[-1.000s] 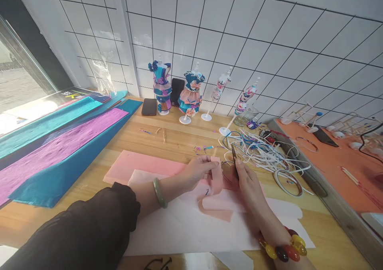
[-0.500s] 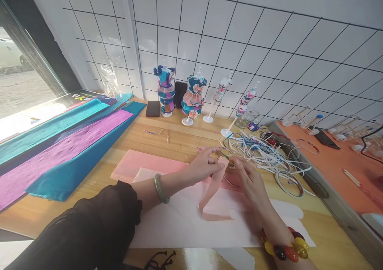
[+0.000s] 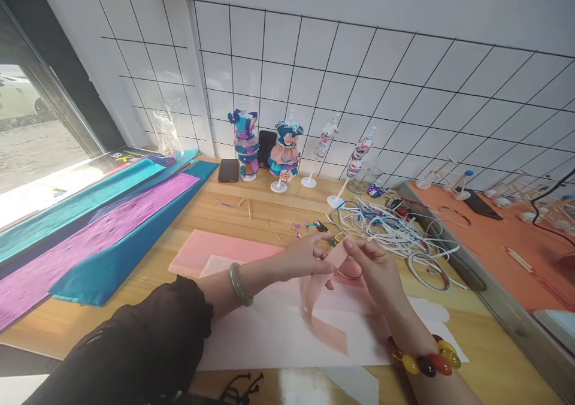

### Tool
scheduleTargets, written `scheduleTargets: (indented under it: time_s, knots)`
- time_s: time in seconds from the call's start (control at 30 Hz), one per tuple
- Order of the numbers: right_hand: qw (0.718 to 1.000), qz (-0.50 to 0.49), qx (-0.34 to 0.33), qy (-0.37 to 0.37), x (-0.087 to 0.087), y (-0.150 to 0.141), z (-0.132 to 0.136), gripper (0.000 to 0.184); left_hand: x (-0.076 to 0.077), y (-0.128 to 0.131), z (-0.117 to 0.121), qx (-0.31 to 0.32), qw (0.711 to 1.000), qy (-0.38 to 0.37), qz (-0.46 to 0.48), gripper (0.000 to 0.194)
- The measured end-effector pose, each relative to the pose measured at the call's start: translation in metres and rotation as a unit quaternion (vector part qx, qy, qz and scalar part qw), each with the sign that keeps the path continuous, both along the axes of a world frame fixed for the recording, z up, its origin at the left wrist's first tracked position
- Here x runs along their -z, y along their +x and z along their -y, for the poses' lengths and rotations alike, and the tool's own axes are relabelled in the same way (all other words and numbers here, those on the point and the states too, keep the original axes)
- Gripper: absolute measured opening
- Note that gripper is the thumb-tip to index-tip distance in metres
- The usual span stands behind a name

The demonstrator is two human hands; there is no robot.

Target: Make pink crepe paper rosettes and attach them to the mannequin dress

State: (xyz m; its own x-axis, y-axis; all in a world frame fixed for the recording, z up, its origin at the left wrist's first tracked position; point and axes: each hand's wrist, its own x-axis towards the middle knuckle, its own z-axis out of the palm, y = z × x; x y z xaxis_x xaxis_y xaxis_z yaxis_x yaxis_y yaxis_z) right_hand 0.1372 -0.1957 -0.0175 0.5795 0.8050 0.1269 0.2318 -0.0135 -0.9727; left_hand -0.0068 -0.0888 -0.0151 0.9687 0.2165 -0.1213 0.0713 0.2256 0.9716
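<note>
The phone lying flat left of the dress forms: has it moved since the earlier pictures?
No; the phone lies just left of the leftmost dress form, as before.

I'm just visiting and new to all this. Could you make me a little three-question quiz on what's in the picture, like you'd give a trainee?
1. What do the left hand and the right hand both hold?
2. True or false: a green bangle is on the left wrist.
3. How many mannequins stand on the table?

Key: 1. A pink strip. 2. True. 3. Four.
</note>
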Motion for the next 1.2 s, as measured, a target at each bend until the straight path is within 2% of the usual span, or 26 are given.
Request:
scheduleTargets:
  time_s: [0.13, 0.2, 0.33, 0.53, 0.73, 1.0, 1.1, 1.2]
  knots:
    - [0.992, -0.043, 0.103, 0.054, 0.009, 0.024, -0.002, 0.029, -0.004, -0.006, -0.006, 0.047, 0.998, -0.022, -0.043, 0.083]
    - [0.984, -0.068, 0.146, 0.076, 0.013, 0.035, -0.002, 0.029, -0.008, -0.011, -0.009, 0.050, 0.997, -0.003, -0.060, 0.083]
    - [0.976, -0.081, 0.179, 0.097, 0.017, 0.050, -0.003, 0.031, -0.019, -0.027, -0.016, 0.043, 0.991, 0.063, -0.107, 0.070]
    - [0.975, -0.096, 0.170, 0.102, 0.022, 0.055, -0.005, 0.034, -0.023, -0.061, -0.035, -0.009, 0.983, 0.112, -0.145, 0.062]
    - [0.984, -0.093, 0.135, 0.076, 0.024, 0.048, -0.006, 0.036, -0.014, -0.089, -0.057, -0.089, 0.973, 0.149, -0.150, 0.031]
    - [0.994, -0.036, 0.100, 0.017, 0.021, 0.034, -0.005, 0.031, 0.009, -0.101, -0.067, -0.196, 0.966, 0.130, -0.109, 0.028]
    - [0.995, 0.002, 0.103, -0.018, 0.022, 0.033, -0.005, 0.030, 0.009, -0.104, -0.065, -0.219, 0.960, 0.153, -0.084, 0.026]
    - [0.993, 0.043, 0.103, -0.041, 0.023, 0.031, -0.006, 0.030, 0.006, -0.103, -0.065, -0.253, 0.955, 0.130, -0.090, 0.023]
